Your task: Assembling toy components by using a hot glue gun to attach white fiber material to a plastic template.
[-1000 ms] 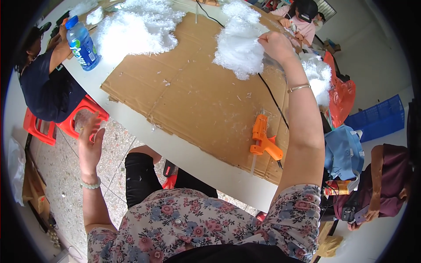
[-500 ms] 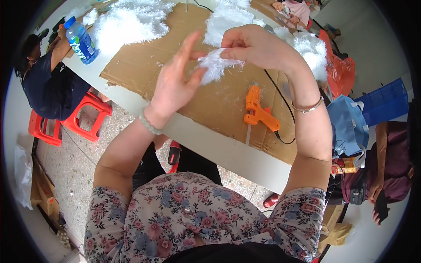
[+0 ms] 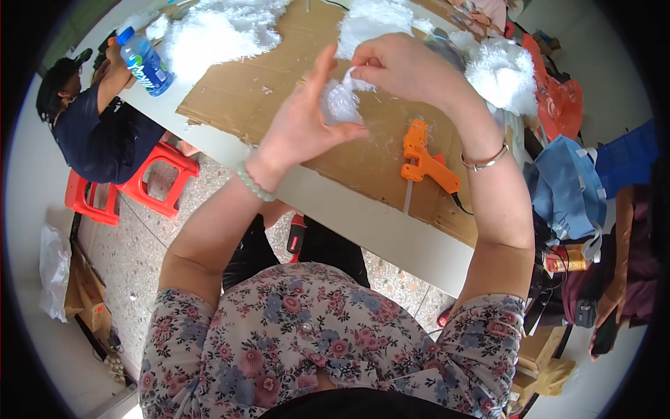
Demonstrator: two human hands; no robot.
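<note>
White, wispy fibre gathered in a small, loose tuft (image 3: 340, 105) is held in the air above a flat sheet of brown cardboard (image 3: 241, 91), between a worker's two bare hands. The right hand (image 3: 401, 66), its wrist ringed by a silver-coloured metal bangle (image 3: 486, 159), comes in from the right and has the tuft's upper end pinched between thumb and fingertips. From that pinch the tuft lies down and to the left, its longer axis seeming to run from the fingertips toward the worker, though its ragged edge makes the line hard to fix.

Opposite it, the left hand (image 3: 296, 119), above a bracelet of pale green round beads (image 3: 255, 185), is spread wide — fingers pointing up and away, thumb reaching out to the right — with nothing gripped. The tuft sits to the right of that palm, in the gap between fingers and thumb; whether it brushes the skin cannot be told from this angle. Of the two, the right hand is the nearer, in clear contact, with the left just beside.

Below and to the right of the hands, an orange plastic glue gun (image 3: 417, 148) rests on the cardboard, a translucent stick (image 3: 407, 195) extending from its rear toward the near edge of the white tabletop (image 3: 363, 216). Beyond the hands — well apart from the left, near the right — lie two larger heaps of fluffy white fibre, one at upper left (image 3: 223, 35), one at centre (image 3: 373, 24).
</note>
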